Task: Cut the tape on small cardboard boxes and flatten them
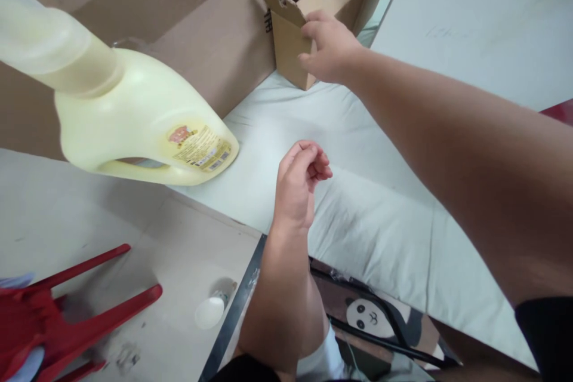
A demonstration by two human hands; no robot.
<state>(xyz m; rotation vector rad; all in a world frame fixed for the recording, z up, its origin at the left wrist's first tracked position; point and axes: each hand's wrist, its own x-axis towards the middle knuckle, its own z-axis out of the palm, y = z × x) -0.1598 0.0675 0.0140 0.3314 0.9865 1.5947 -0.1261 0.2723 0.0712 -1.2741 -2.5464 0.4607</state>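
A small brown cardboard box [290, 51] stands upright on the pale cloth, its torn-edged top open. My right hand [331, 46] grips the box at its near corner, thumb low on the side and fingers nearer the rim; part of the box is hidden behind the hand. Over the middle of the cloth, my left hand [302, 182] is raised with its fingers curled in and the thumb against them, and no object shows in it. To its left, a large pale yellow bottle [134, 107] with a handle and a printed label lies tilted, apart from both hands.
A big cardboard panel [179, 12] with dark markings rises behind the bottle and box. The pale cloth [371, 215] covers the surface. Lower left are a red plastic stool [49, 322] and a white cup [209, 312] on the floor. A panda picture [369, 317] shows below the cloth's edge.
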